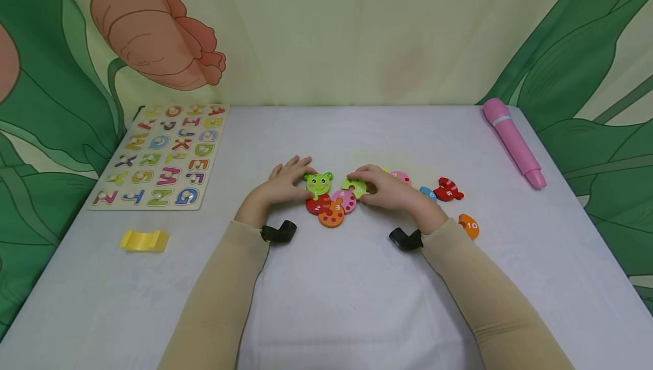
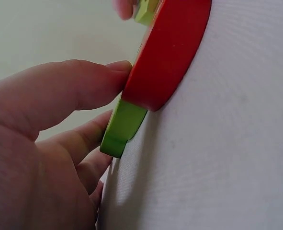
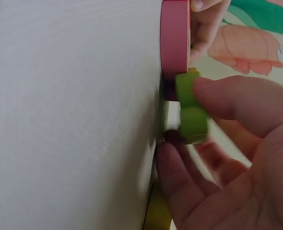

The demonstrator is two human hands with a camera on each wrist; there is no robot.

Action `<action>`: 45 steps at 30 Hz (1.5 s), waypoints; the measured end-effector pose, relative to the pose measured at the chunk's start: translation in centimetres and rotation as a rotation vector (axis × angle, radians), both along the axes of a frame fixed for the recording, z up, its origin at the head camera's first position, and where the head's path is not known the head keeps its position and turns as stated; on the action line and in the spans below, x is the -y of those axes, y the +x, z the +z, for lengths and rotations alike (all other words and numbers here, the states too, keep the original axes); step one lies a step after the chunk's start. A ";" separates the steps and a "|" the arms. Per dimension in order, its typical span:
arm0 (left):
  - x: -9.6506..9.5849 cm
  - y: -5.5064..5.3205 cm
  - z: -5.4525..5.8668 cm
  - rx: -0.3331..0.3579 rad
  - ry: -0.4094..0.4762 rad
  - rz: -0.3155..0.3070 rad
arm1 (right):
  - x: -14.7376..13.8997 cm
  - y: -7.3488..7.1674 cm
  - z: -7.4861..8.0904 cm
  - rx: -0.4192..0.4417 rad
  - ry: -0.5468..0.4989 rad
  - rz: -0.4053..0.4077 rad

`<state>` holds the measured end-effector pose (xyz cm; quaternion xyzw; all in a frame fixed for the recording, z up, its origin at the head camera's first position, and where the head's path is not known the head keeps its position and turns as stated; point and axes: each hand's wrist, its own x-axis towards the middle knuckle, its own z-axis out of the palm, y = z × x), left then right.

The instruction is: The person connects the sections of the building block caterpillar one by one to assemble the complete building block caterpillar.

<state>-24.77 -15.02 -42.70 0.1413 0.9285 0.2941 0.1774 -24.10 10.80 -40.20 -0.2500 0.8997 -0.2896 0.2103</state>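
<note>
Near the table's middle lies a chain of flat puzzle pieces: a green smiling animal head (image 1: 318, 183), a red piece (image 2: 172, 52) marked 2, an orange piece (image 1: 331, 218) marked 3, and a pink dotted piece (image 1: 348, 200). My left hand (image 1: 284, 183) rests at the chain's left end, its thumb against the red piece and its fingers beside the head. Between right thumb and fingers, my right hand (image 1: 386, 190) pinches a light green puzzle piece (image 3: 191, 108), raised off the cloth at the pink piece's end. My fingers hide part of it.
Beyond the right hand lie a pink piece (image 1: 402, 177), a blue piece (image 1: 428, 192), a red piece (image 1: 448, 190) and an orange piece (image 1: 469, 226). An alphabet board (image 1: 176, 186) and yellow block (image 1: 144, 241) lie left; a pink pen-shaped object (image 1: 515, 145) lies far right.
</note>
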 end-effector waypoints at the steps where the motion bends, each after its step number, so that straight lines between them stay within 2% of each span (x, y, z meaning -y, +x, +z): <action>1: 0.0 0.0 0.0 0.000 -0.001 -0.001 | 0.0 0.0 0.0 -0.002 0.011 -0.006; 8: 0.0 0.1 0.0 0.000 -0.007 -0.005 | 0.2 0.3 -0.2 -0.026 0.058 -0.010; 12: 0.0 0.1 0.1 0.006 -0.004 -0.005 | -0.6 0.6 0.7 -0.041 0.048 -0.033; 18: 0.0 0.1 0.1 -0.005 -0.006 -0.004 | -4.7 1.3 3.4 -0.091 0.014 -0.124; 22: 0.1 0.0 0.0 -0.004 -0.007 -0.004 | -7.9 2.3 4.3 -0.083 0.064 -0.223; 26: 0.1 -0.1 -0.1 -0.001 -0.011 -0.003 | -9.8 3.4 3.5 -0.031 0.128 -0.280; 32: 0.0 -0.1 -0.1 0.001 -0.010 -0.009 | -10.7 3.8 1.5 -0.007 0.117 -0.253; 36: 0.0 -0.1 -0.1 0.000 -0.015 -0.005 | -10.6 3.9 0.8 -0.004 0.125 -0.247; 40: -0.1 0.0 -0.1 -0.004 -0.020 -0.002 | -10.4 3.9 0.6 -0.021 0.157 -0.270; 45: 0.0 -0.1 -0.1 0.002 -0.020 0.001 | -10.3 3.9 1.2 -0.037 0.147 -0.292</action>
